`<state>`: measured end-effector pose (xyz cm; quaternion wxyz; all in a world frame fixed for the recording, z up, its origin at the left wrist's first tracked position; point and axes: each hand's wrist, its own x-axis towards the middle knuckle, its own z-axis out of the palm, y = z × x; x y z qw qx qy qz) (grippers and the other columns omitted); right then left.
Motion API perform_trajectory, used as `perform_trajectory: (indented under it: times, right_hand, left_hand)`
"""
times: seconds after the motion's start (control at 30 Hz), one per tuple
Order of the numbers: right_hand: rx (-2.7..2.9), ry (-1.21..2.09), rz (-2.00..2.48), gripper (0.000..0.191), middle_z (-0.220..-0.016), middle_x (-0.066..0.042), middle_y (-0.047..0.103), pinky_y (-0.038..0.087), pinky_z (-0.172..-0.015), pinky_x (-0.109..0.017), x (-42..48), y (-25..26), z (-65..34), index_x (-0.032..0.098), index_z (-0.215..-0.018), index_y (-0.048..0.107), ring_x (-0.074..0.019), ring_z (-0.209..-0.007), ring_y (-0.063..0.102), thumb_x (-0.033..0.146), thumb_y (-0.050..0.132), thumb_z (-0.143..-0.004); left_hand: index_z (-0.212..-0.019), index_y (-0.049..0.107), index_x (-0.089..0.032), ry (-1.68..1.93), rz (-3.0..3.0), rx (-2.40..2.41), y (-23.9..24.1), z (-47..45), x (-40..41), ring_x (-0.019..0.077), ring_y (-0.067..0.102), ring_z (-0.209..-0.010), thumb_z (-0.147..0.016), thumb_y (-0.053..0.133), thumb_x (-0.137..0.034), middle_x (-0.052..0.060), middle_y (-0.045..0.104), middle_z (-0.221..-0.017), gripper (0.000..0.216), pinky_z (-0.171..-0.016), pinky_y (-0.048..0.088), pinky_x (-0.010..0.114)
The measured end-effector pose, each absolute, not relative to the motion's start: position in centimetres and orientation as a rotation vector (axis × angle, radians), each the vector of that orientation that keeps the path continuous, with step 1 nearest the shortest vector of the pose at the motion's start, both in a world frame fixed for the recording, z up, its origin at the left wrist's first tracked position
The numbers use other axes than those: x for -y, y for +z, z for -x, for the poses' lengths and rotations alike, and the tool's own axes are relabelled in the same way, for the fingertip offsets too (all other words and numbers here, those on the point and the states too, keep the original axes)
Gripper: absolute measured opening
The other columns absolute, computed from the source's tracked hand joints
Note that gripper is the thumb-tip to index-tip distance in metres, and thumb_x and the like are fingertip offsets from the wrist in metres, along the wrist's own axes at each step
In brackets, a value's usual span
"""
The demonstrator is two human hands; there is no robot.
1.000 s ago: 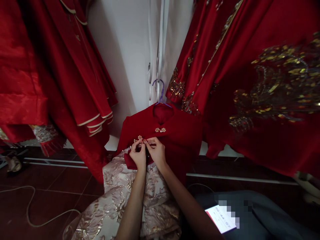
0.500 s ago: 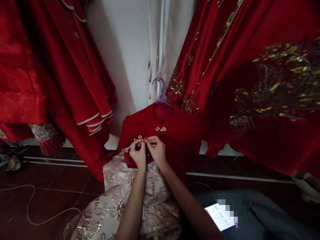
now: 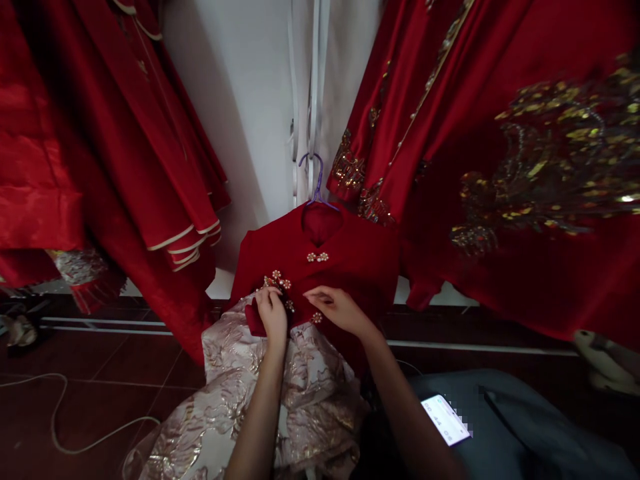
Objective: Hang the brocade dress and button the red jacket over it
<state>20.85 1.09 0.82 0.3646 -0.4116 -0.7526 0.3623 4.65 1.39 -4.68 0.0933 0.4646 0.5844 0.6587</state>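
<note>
Large deep-red fabric garments are hung on both sides: a sequinned one with gold-toned embroidery [image 3: 525, 280] at the right, a layered one with pale piping [image 3: 165, 167] at the left. Between them, a short red cloth garment with a round neckline [image 3: 363, 250] is hung in front of a pale wall by a thin purple wire hanger [image 3: 319, 181]. Its lower front is overlapped by a bunched pinkish-white brocade fabric with metallic floral relief [image 3: 220, 400], by which the foreground is filled.

The left hand [image 3: 273, 315] is closed, fingers bent over the folded front of the short red garment, just beside a cluster of beads; the cloth is gripped there. The right hand [image 3: 343, 310] is set apart from the left, over the red front, fingers half-curled with thumb and forefinger close together (whether anything thin is pinched between them cannot be told).

A lit white-screened phone [image 3: 447, 419] is rested on dark grey-blue cloth [image 3: 530, 413] at lower right; "00 44 08" can be read on it, smaller print cannot. Smallest: a pair of flower-shaped beaded ornaments [image 3: 317, 257] is fixed below the neckline, and another beaded flower [image 3: 316, 318] is seen below the right hand.
</note>
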Motion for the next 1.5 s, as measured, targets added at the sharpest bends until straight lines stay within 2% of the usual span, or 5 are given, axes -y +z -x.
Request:
perform_trajectory:
  times: [0.2,0.4,0.87,1.27,1.5]
  right_hand:
    - [2.118,0.927,1.217,0.017,-0.076,-0.004,0.068,0.049,-0.067,-0.027,-0.1,0.8,-22.8,0.017,-0.088,0.066,-0.0153,-0.072,0.063,0.024,0.061,-0.073]
    - [2.324,0.635,1.344,0.031,-0.075,-0.001,0.060,0.041,-0.064,-0.024,0.5,0.2,-22.4,0.018,-0.081,0.061,-0.0145,-0.071,0.056,0.010,0.071,-0.053]
    - [1.928,1.308,0.994,0.027,-0.065,0.000,0.064,0.048,-0.052,-0.024,1.1,3.9,-23.1,0.018,-0.073,0.057,-0.0137,-0.060,0.061,0.033,0.075,-0.060]
    - [1.452,0.844,1.021,0.024,-0.081,-0.006,0.066,0.053,-0.063,-0.027,-1.3,-5.2,-14.8,0.017,-0.084,0.061,-0.0156,-0.074,0.063,0.039,0.061,-0.075]
    - [1.517,0.756,0.977,0.017,-0.087,-0.006,0.063,0.053,-0.062,-0.023,-0.9,-5.6,-15.0,0.019,-0.088,0.059,-0.0139,-0.077,0.060,0.032,0.054,-0.080]
  left_hand:
    - [-0.087,0.060,-0.017,1.437,-1.991,-1.974,-5.1,-4.9,1.7,0.0234,0.040,-0.090,-0.068,0.052,-0.010,0.009,0.041,-0.092,0.021,-0.084,0.039,0.039]
    - [-0.086,0.062,-0.019,1.353,-2.103,-1.897,-5.2,-4.4,2.4,0.0217,0.039,-0.088,-0.072,0.057,-0.015,0.007,0.037,-0.093,0.015,-0.084,0.039,0.037]
    - [-0.087,0.060,-0.019,1.778,-1.762,-1.700,-4.6,-4.2,3.2,0.0152,0.053,-0.078,-0.078,0.057,-0.024,0.003,0.057,-0.081,0.011,-0.076,0.044,0.029]
    - [-0.085,0.061,-0.016,1.658,-1.631,-1.719,-5.9,-3.9,2.0,0.0150,0.060,-0.073,-0.077,0.056,-0.028,0.004,0.065,-0.080,0.016,-0.073,0.047,0.028]
    - [-0.089,0.062,-0.017,1.658,-1.585,-1.758,-5.5,-4.2,2.2,0.0151,0.063,-0.071,-0.074,0.058,-0.028,0.003,0.068,-0.080,0.019,-0.070,0.049,0.027]
